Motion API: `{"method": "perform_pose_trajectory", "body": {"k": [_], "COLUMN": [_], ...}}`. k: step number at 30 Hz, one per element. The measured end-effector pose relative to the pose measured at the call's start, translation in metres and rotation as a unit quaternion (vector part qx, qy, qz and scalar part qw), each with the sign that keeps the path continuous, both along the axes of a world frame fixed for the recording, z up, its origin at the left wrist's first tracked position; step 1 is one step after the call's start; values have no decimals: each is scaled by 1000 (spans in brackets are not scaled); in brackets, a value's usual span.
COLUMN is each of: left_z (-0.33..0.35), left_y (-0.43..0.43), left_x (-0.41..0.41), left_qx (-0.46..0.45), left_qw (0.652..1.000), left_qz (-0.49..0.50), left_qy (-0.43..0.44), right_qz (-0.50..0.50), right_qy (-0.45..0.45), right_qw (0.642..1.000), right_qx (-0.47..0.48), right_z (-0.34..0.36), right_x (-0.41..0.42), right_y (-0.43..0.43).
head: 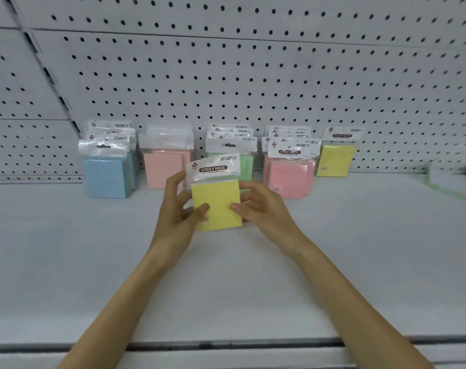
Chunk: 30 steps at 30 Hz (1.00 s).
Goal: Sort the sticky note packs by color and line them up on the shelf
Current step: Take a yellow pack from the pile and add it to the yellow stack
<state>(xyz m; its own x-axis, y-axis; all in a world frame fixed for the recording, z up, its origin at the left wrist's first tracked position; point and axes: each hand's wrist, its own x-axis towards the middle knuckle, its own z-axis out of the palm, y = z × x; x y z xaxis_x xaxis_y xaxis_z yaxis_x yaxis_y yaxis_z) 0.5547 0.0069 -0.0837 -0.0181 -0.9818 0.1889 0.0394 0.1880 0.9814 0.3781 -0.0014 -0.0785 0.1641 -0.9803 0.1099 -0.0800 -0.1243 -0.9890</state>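
1. Both hands hold one yellow pack [215, 206] of sticky notes upright above the shelf [66, 262] — the left hand [182, 209] pinches its left edge with the thumb on the front, and the right hand [258, 206] pinches its right edge the same way.
2. Behind it, against the pegboard [253, 75], rows stand by colour, left to right: blue packs [106, 177], peach packs [162, 169], green packs [246, 163], pink packs [287, 179], then a lone yellow one [335, 159] at the right end.
3. Risk: the held pack hovers in front of the green and pink rows. Carried right toward the lone yellow one, it could brush the front pink pack and tip it forward.
4. Risk: the glossy wrapper looks slippery and only fingertips grip it — a loose pinch may let it fall flat.
5. Far right lie blurred packs [450, 185], possibly green and yellow. They look unsorted and are easy to overlook.
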Motion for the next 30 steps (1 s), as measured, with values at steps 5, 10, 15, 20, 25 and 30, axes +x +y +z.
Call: {"method": "perform_pose_trajectory", "body": {"k": [5,10,15,20,25,30], "left_z": [1,-4,-17,-33,-37,-37], "left_y": [-8,-19,-37,-50,-52,-51], "left_x": [-72,-141,-158,-155,-154,-156], "left_qx": [-28,-74,-183,-183,-181,-188], "left_qw": [996,985,940,915,905,897], "left_qz": [-83,-85,46,98,80,82], "left_qy": [-32,-128,-284,-345,-377,-392], "right_qz": [-49,-85,-175,-200,-204,-205], "right_qy": [45,59,109,154,173,156], "right_qw": [997,994,978,966,960,957], "right_qx": [-29,-39,-32,-50,-88,-135], "right_z": [3,1,-8,-15,-18,-24], "right_x": [-69,-146,-223,-260,-251,-245], "right_y": [11,16,-1,-34,-71,-91]}}
